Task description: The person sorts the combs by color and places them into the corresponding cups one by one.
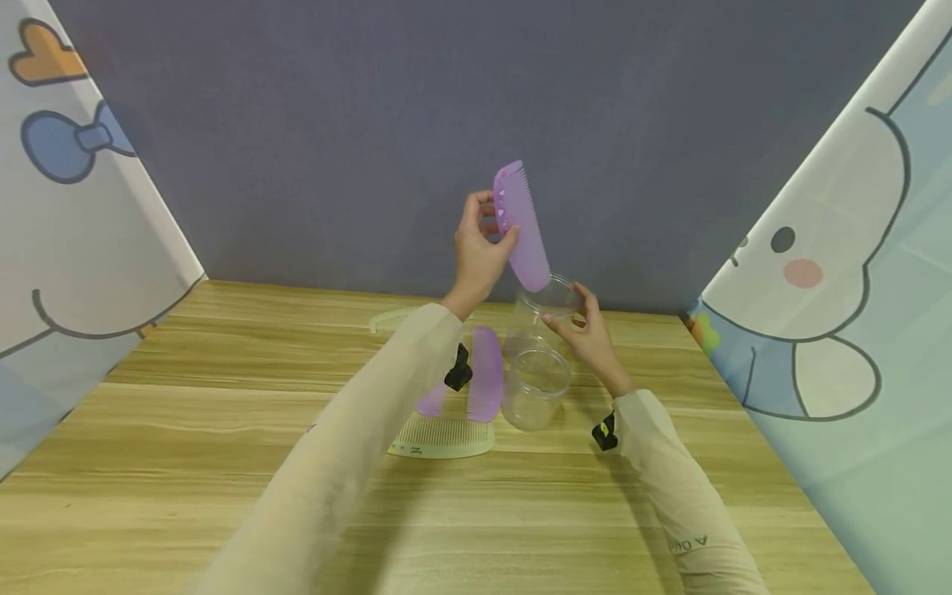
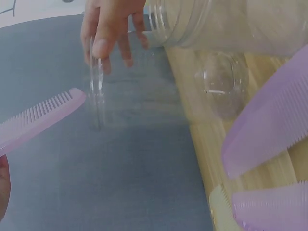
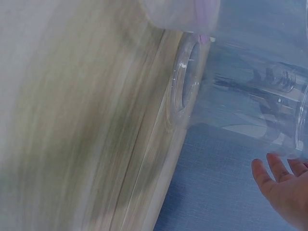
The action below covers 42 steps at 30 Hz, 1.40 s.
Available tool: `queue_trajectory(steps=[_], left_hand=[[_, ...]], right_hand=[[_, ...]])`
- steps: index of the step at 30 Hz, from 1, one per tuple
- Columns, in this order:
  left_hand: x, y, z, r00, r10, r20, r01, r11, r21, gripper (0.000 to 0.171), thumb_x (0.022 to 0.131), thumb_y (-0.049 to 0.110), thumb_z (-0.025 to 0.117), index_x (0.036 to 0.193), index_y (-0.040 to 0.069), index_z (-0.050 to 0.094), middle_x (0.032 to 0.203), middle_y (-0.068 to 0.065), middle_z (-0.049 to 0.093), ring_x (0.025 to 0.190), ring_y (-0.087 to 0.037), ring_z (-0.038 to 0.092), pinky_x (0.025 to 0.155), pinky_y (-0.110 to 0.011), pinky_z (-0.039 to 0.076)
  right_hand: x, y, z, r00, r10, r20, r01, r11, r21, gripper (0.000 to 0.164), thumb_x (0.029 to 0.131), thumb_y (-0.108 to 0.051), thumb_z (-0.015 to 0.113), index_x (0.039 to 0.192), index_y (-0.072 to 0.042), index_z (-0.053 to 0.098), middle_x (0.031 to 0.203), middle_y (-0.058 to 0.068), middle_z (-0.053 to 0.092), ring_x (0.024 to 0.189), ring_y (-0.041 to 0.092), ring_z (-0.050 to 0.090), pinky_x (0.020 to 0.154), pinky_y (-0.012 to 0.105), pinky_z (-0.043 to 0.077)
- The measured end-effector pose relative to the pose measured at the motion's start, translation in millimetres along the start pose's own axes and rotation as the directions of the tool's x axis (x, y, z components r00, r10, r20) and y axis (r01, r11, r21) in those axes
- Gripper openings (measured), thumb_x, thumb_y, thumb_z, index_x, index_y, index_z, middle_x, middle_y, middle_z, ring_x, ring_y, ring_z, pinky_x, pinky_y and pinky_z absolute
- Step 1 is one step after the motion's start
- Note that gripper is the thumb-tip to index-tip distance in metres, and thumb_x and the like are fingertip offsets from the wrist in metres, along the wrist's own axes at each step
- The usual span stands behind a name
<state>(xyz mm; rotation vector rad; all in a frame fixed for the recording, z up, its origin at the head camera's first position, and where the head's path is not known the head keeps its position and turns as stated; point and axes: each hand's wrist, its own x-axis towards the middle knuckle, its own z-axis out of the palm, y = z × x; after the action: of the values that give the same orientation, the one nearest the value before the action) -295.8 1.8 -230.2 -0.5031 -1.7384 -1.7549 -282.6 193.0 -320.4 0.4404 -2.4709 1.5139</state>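
Observation:
My left hand [image 1: 478, 252] pinches a purple comb [image 1: 526, 244] between thumb and fingers. The comb stands nearly upright, its lower end at the mouth of a clear plastic jar [image 1: 521, 329]. With thumb and fingers at the rim, my right hand [image 1: 590, 332] holds that jar from the right. In the left wrist view the held comb [image 2: 41, 118] points its tip toward the jar's rim [image 2: 96, 106]. The right wrist view shows the right hand's fingertips [image 3: 276, 168] against the jar's side near its mouth [image 3: 250, 110].
A second clear jar [image 1: 531, 405] stands in front of the held one. Left of it lie a purple comb [image 1: 486, 376], another purple comb [image 1: 431, 402] partly behind my sleeve, and a pale comb [image 1: 446, 438]. Farther back is another pale comb [image 1: 385, 321]. A grey wall [image 1: 335, 149] rises behind the table.

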Motion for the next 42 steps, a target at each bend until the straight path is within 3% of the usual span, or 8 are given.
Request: queue_trajectory(steps=[6, 11, 20, 28, 37, 42], left_hand=[[1.5, -32.8, 13.7, 1.0, -0.011, 0.006, 0.011, 1.0, 0.008, 0.044, 0.079, -0.003, 0.064, 0.118, 0.003, 0.045, 0.105, -0.018, 0.058, 0.086, -0.029, 0.062, 0.072, -0.032, 0.054], [-2.9, -45.6, 19.4, 1.0, -0.006, 0.007, 0.006, 1.0, 0.021, 0.043, 0.079, -0.001, 0.065, 0.117, 0.005, 0.045, 0.104, -0.016, 0.059, 0.084, -0.028, 0.063, 0.068, -0.03, 0.055], [-16.1, -58.4, 26.6, 0.997, -0.053, 0.057, 0.049, 0.996, 0.075, 0.045, 0.08, -0.001, 0.064, 0.119, 0.005, 0.043, 0.106, -0.017, 0.059, 0.088, -0.03, 0.063, 0.069, -0.026, 0.056], [-23.2, -68.0, 32.7, 0.994, -0.036, 0.1, 0.028, 0.996, 0.08, 0.045, 0.079, -0.003, 0.065, 0.118, 0.004, 0.045, 0.105, -0.017, 0.059, 0.088, -0.029, 0.063, 0.072, -0.03, 0.055], [-29.4, -78.0, 32.6, 0.971, -0.038, 0.235, 0.002, 0.988, 0.152, 0.043, 0.082, 0.0, 0.063, 0.121, 0.005, 0.044, 0.109, -0.013, 0.058, 0.095, -0.024, 0.062, 0.077, -0.021, 0.053], [-28.4, -80.4, 32.6, 0.964, -0.032, 0.264, -0.017, 0.984, 0.179, 0.039, 0.083, 0.002, 0.063, 0.118, 0.006, 0.046, 0.106, -0.012, 0.06, 0.092, -0.021, 0.062, 0.075, -0.018, 0.053]], right_hand=[[0, 2, -1, 1.0, 0.0, -0.003, 0.0, 1.0, 0.001, 0.077, 0.084, -0.01, 0.063, 0.141, 0.005, 0.014, 0.145, 0.026, 0.024, 0.128, 0.045, 0.031, 0.103, 0.06, 0.028], [1, 2, -1, 1.0, -0.005, -0.012, 0.005, 1.0, -0.007, 0.078, 0.083, -0.01, 0.064, 0.141, 0.005, 0.015, 0.144, 0.027, 0.025, 0.127, 0.044, 0.033, 0.102, 0.06, 0.028], [1, 2, -2, 1.0, 0.005, 0.008, -0.005, 1.0, -0.005, 0.077, 0.084, -0.01, 0.063, 0.142, 0.005, 0.013, 0.146, 0.026, 0.021, 0.129, 0.046, 0.029, 0.103, 0.06, 0.027], [1, 2, -1, 1.0, -0.005, -0.003, 0.005, 1.0, -0.005, 0.077, 0.084, -0.009, 0.063, 0.141, 0.005, 0.014, 0.146, 0.027, 0.022, 0.128, 0.046, 0.03, 0.102, 0.06, 0.029], [1, 2, -1, 1.0, -0.008, -0.004, 0.008, 1.0, 0.008, 0.076, 0.084, -0.008, 0.063, 0.141, 0.005, 0.014, 0.145, 0.028, 0.023, 0.128, 0.047, 0.029, 0.102, 0.061, 0.028], [1, 2, -2, 1.0, -0.006, 0.002, 0.006, 1.0, 0.001, 0.077, 0.084, -0.008, 0.062, 0.142, 0.005, 0.014, 0.146, 0.026, 0.022, 0.128, 0.046, 0.029, 0.103, 0.06, 0.028]])
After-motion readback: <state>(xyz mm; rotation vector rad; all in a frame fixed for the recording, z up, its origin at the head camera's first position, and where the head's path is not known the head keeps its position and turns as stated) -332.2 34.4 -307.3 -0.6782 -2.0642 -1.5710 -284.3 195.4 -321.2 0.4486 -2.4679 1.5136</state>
